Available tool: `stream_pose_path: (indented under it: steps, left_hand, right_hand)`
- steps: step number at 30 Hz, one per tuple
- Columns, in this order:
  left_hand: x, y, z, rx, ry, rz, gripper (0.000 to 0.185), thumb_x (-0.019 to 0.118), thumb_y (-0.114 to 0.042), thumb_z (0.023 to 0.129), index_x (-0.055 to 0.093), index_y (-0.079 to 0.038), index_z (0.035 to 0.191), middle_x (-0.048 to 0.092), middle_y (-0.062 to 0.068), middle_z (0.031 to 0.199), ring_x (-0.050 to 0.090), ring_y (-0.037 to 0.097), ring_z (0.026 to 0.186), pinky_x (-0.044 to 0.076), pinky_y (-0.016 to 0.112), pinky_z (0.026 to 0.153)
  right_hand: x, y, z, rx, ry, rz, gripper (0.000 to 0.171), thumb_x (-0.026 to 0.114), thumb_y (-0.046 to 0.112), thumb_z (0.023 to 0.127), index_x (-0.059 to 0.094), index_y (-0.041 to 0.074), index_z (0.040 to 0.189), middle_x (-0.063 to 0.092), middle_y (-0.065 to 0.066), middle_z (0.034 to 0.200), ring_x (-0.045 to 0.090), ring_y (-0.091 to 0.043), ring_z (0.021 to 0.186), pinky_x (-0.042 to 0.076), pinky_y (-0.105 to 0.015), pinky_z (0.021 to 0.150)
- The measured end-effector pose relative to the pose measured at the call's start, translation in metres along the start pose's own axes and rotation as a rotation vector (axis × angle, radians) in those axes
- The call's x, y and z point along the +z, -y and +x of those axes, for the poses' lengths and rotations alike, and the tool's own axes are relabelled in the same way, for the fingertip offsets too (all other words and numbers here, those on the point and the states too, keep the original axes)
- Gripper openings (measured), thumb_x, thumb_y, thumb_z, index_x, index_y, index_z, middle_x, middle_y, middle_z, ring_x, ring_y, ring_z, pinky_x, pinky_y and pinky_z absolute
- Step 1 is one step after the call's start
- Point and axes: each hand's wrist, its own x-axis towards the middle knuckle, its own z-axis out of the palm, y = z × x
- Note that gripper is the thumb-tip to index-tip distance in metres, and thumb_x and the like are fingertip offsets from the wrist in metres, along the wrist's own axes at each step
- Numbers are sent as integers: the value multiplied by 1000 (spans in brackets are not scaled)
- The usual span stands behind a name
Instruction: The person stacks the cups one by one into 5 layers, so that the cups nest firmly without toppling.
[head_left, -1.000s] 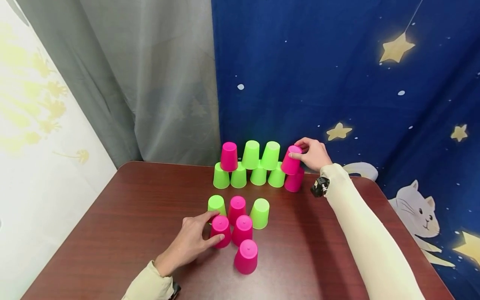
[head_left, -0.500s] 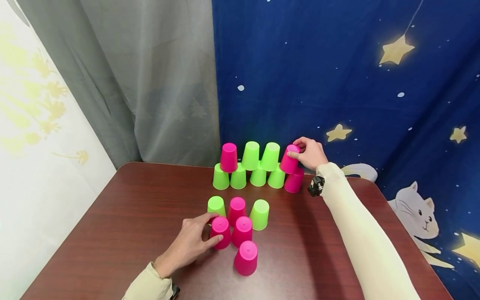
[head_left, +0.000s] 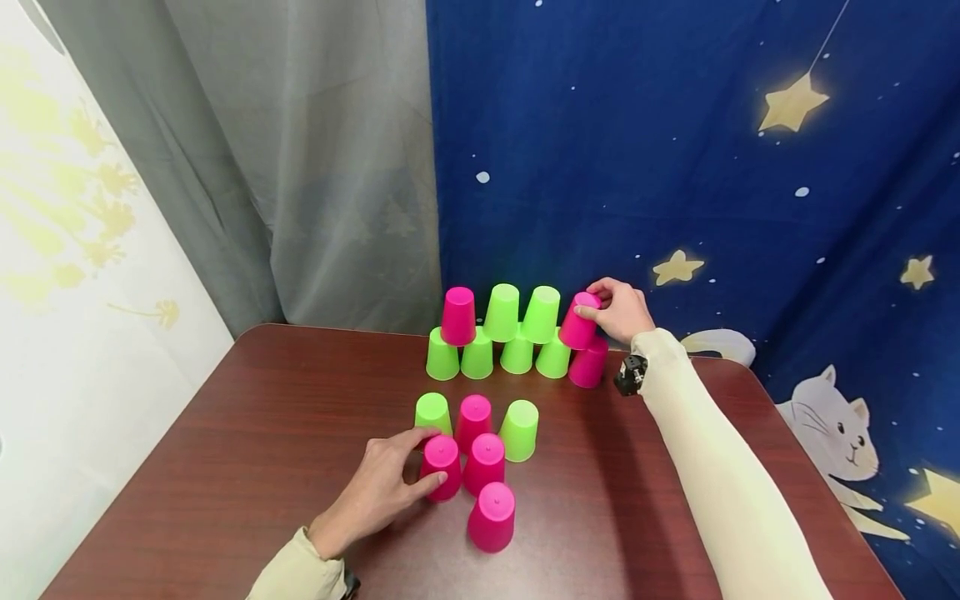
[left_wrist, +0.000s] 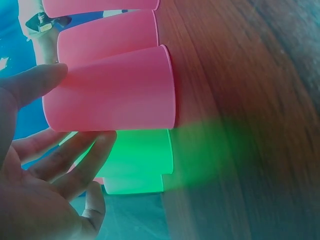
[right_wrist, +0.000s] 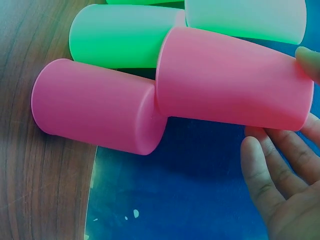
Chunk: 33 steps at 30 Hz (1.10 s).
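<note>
At the back of the table, my right hand (head_left: 622,311) pinches a pink cup (head_left: 577,330) near its upturned base, thumb on one side and fingers on the other. In the right wrist view that pink cup (right_wrist: 230,80) sits upside down across a lower pink cup (right_wrist: 95,107) and a green cup (right_wrist: 120,37). Nearer the front, my left hand (head_left: 378,483) holds another upside-down pink cup (head_left: 441,475) between thumb and fingers. The left wrist view shows this pink cup (left_wrist: 110,95) with its rim at the tabletop. Green cups stand behind it.
The back row's upper tier also has a pink cup (head_left: 458,317) and two green cups (head_left: 502,312). Around my left hand's cup stand pink cups (head_left: 492,521) and green cups (head_left: 519,433). The brown table (head_left: 300,400) ends against grey and blue curtains (head_left: 525,167).
My right hand has shifted slightly left with the upper pink cup, closer to the green cup beside it. My left hand keeps its hold on the front pink cup.
</note>
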Motion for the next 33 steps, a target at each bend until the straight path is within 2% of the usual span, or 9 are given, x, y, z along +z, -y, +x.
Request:
stream_pose_path:
  steps: [11, 16, 20, 24, 29, 33]
  left_hand:
    - [-7, -1, -4, 35, -47, -2, 54, 86, -24, 77, 66, -11, 126, 74, -2, 116, 71, 16, 105, 47, 50, 94]
    - [-17, -5, -5, 40, -38, 6, 54, 87, -25, 77, 66, -13, 126, 73, -3, 116, 70, 16, 107, 47, 50, 95]
    - [-29, -9, -5, 43, -32, 6, 54, 86, -27, 77, 66, -16, 126, 73, -5, 116, 69, 15, 107, 48, 50, 95]
    - [-40, -13, -4, 81, -42, 4, 53, 86, -29, 78, 66, -17, 126, 72, -8, 117, 69, 13, 107, 49, 47, 92]
    - [-55, -20, 0, 134, -51, -3, 53, 85, -32, 78, 66, -18, 125, 71, -11, 118, 69, 9, 107, 52, 41, 90]
    - [-65, -26, 5, 167, -51, -17, 53, 85, -34, 79, 65, -20, 126, 71, -13, 119, 69, 6, 106, 53, 39, 89]
  right_hand:
    - [-4, 3, -9, -24, 18, 25, 66, 74, 34, 90, 47, 4, 143, 58, -23, 137, 58, -39, 122, 50, -54, 104]
    - [-8, 9, -14, -60, -36, 12, 65, 76, 32, 89, 50, 3, 141, 56, -23, 141, 55, -40, 128, 46, -56, 108]
    - [-11, 13, -17, -117, -97, 2, 62, 77, 31, 87, 54, 2, 137, 59, -21, 138, 55, -39, 128, 45, -56, 108]
    - [-12, 16, -23, -164, -144, -10, 57, 78, 28, 87, 57, 3, 134, 61, -20, 134, 58, -38, 123, 51, -54, 99]
    - [-10, 24, -38, -221, -161, -9, 52, 80, 25, 86, 60, 4, 130, 63, -20, 128, 66, -39, 98, 56, -47, 84]
    - [-4, 34, -53, -298, -153, 4, 49, 83, 22, 83, 63, 6, 125, 66, -16, 120, 68, -34, 84, 56, -42, 76]
